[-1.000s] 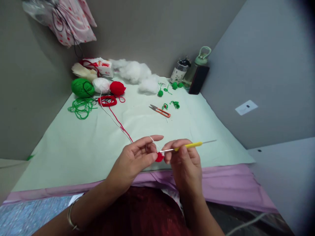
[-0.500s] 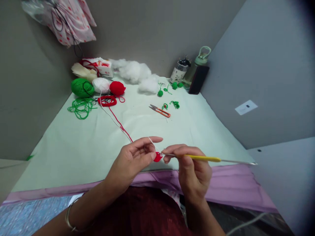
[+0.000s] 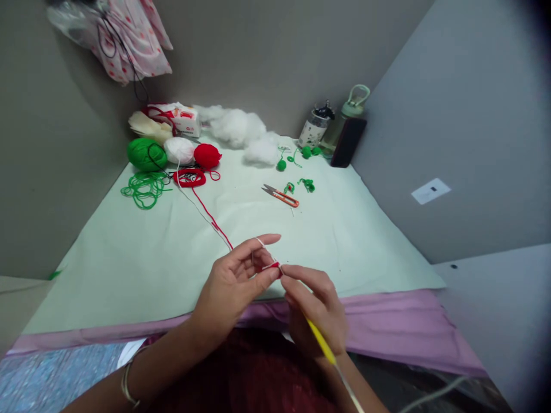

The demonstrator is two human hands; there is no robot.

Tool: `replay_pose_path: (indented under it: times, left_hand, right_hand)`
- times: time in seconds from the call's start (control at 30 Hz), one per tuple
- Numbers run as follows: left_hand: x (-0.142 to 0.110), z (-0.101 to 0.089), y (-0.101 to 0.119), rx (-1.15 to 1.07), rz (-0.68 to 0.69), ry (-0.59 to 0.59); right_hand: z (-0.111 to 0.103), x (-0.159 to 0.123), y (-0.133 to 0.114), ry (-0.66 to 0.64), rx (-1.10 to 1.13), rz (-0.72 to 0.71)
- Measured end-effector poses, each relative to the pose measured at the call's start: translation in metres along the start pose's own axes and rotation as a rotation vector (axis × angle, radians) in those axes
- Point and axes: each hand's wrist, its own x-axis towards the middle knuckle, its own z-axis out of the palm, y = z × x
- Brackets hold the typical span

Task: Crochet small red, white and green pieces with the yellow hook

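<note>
My left hand [image 3: 239, 281] pinches a small red crochet piece [image 3: 276, 266] between thumb and fingers. White yarn [image 3: 260, 243] loops over its raised index finger and down to the piece. My right hand [image 3: 316, 307] is closed around a yellow-handled crochet hook [image 3: 321, 342], whose shaft points down toward my body. The tips of its thumb and index finger meet at the piece's right edge, and what they pinch there is too small to make out. A red strand [image 3: 210, 218] and a white one run from my left hand back across the table.
Green [image 3: 147, 154], white [image 3: 179, 150] and red [image 3: 207, 155] yarn balls sit at the back left, beside white stuffing [image 3: 239, 129]. Orange thread snips [image 3: 282, 196] lie mid-table near small green crochet pieces [image 3: 307, 184]. A bottle [image 3: 340, 120] and a phone [image 3: 348, 142] stand back right.
The crochet hook has swung from pointing right to pointing down toward my body. My right hand has turned, bringing its thumb and index fingertips onto the red piece.
</note>
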Motion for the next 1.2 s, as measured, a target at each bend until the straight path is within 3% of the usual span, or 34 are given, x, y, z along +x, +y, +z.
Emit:
replay_pose_path:
  times: [0.13, 0.23, 0.37, 0.47, 0.6, 0.77, 0.87, 0.93, 1.03, 1.2]
  left_hand:
    - [0.001, -0.001, -0.003, -0.204, -0.192, -0.086]
    - [0.003, -0.005, -0.003, -0.314, -0.325, -0.118]
    - [0.005, -0.009, 0.000, -0.252, -0.255, -0.063]
    - [0.003, -0.007, 0.000, -0.144, -0.151, -0.065]
    - [0.002, -0.004, -0.004, -0.065, -0.094, -0.114]
    - [0.005, -0.002, -0.008, -0.149, -0.074, -0.068]
    - [0.006, 0.000, -0.008, -0.238, -0.155, -0.060]
    - [0.006, -0.001, -0.007, -0.303, -0.252, -0.097]
    - [0.008, -0.005, -0.002, -0.375, -0.340, -0.129]
    - [0.008, -0.007, 0.005, -0.348, -0.261, -0.094]
  right_hand:
    - [0.001, 0.002, 0.002, -0.008, -0.072, -0.064]
    - [-0.001, 0.010, 0.002, 0.009, 0.114, 0.048]
    - [-0.003, 0.022, 0.001, 0.165, 0.472, 0.354]
    - [0.000, 0.027, 0.002, 0.210, 0.732, 0.486]
    - [0.005, 0.025, 0.001, 0.123, 0.591, 0.393]
    - [0.007, 0.017, -0.001, 0.087, 0.360, 0.256]
    - [0.007, 0.013, 0.003, 0.028, 0.116, 0.090]
    - [0.007, 0.012, 0.004, 0.034, 0.085, 0.062]
    - [0.005, 0.017, 0.003, 0.153, 0.274, 0.233]
    - [0.003, 0.031, 0.001, 0.264, 0.757, 0.545]
